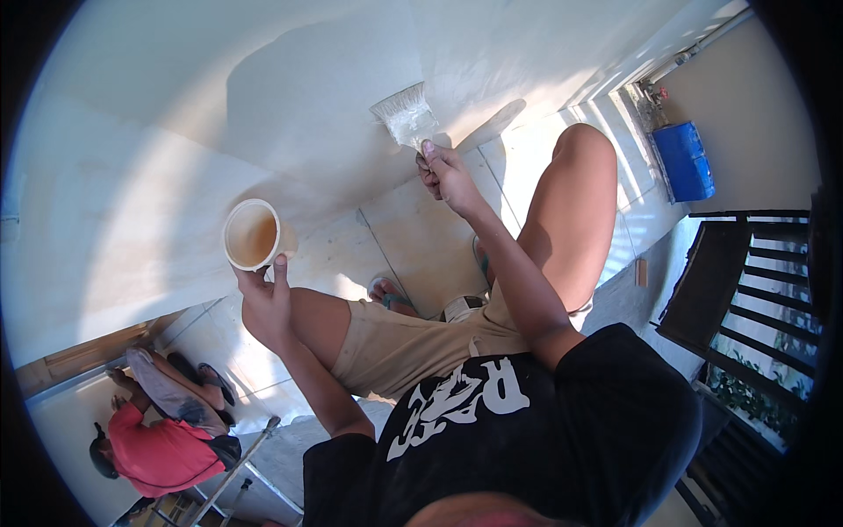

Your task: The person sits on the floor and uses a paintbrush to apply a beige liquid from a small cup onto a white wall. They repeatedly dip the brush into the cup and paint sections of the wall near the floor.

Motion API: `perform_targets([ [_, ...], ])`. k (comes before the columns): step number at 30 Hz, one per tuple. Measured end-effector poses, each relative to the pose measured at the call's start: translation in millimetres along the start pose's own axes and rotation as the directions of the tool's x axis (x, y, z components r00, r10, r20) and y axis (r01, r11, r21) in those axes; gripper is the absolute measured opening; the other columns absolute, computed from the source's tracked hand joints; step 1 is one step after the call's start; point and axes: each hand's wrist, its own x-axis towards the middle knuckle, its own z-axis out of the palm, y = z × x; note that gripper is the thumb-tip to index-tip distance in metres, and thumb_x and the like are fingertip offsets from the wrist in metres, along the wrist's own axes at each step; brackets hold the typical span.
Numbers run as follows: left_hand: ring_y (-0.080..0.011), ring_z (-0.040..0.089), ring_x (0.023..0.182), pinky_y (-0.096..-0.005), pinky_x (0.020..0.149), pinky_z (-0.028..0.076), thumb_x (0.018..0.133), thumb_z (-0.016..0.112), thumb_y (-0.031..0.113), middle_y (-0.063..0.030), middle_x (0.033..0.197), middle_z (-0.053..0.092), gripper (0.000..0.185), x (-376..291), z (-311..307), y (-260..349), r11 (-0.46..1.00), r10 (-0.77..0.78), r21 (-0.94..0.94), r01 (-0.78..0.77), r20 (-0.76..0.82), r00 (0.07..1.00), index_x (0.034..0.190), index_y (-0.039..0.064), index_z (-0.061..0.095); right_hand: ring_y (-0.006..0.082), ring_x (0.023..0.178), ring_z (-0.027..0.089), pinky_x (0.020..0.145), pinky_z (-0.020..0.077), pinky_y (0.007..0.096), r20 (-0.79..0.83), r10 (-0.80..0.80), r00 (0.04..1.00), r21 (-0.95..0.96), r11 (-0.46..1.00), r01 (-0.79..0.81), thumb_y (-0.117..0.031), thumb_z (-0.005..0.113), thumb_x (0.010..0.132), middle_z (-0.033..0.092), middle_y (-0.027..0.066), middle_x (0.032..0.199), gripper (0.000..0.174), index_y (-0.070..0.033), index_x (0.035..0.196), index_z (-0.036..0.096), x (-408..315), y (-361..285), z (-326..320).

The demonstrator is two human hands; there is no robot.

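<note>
My right hand [444,174] grips the handle of a wide flat paintbrush [409,117]. Its pale bristles point up and left, close to the white wall [316,85]; whether they touch it I cannot tell. White paint coats the brush's ferrule. In my left hand [267,290] is a cream plastic tub [251,234], held by its side with the thumb near the rim. The tub's mouth faces me, and its inside looks tan; how much liquid it holds is unclear. A darker, damp-looking patch shows on the wall left of the brush.
Floor tiles [408,244] lie below, with my sandalled feet on them. A person in a red shirt [161,451] sits at lower left beside a ladder [230,481]. At right are a blue container [683,161] under a tap and a dark slatted gate [737,283].
</note>
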Motion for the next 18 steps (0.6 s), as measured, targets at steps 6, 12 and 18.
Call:
perform_targets([
  [6, -0.0370, 0.066, 0.129, -0.0431, 0.102, 0.053, 0.101, 0.072, 0.043, -0.0205, 0.156, 0.053, 0.087, 4, -4, 29, 0.996, -0.043, -0.068, 0.056, 0.182, 0.982, 0.168, 0.011, 0.027, 0.0083, 0.047, 0.030, 0.040, 0.0242, 0.0301, -0.181, 0.493, 0.851, 0.129, 0.870, -0.476, -0.055, 0.041, 0.112, 0.037, -0.0038, 0.063, 0.050, -0.016, 0.082, 0.043, -2, 155, -33],
  [12, -0.0253, 0.076, 0.113, -0.0365, 0.086, 0.057, 0.096, 0.076, 0.045, -0.0110, 0.133, 0.073, 0.083, 1, -4, 40, 0.995, -0.003, 0.103, -0.006, 0.085, 0.996, 0.163, 0.014, 0.038, 0.0063, 0.052, 0.033, 0.041, 0.0275, 0.0244, 0.073, 0.586, 0.807, 0.512, 0.673, -0.534, -0.033, 0.040, 0.114, 0.038, -0.0034, 0.071, 0.031, -0.013, 0.090, 0.042, 46, 105, -34],
  [18, -0.0323, 0.069, 0.126, -0.0424, 0.102, 0.053, 0.098, 0.070, 0.054, -0.0130, 0.149, 0.063, 0.088, -6, -19, 56, 0.947, -0.236, 0.256, 0.194, 0.145, 0.961, 0.168, 0.021, 0.029, 0.0011, 0.055, 0.029, 0.039, 0.0240, 0.0169, 0.171, 0.438, 0.882, 0.482, 0.744, -0.463, -0.025, 0.041, 0.115, 0.037, -0.0058, 0.075, 0.027, -0.008, 0.094, 0.045, -8, -95, -15],
])
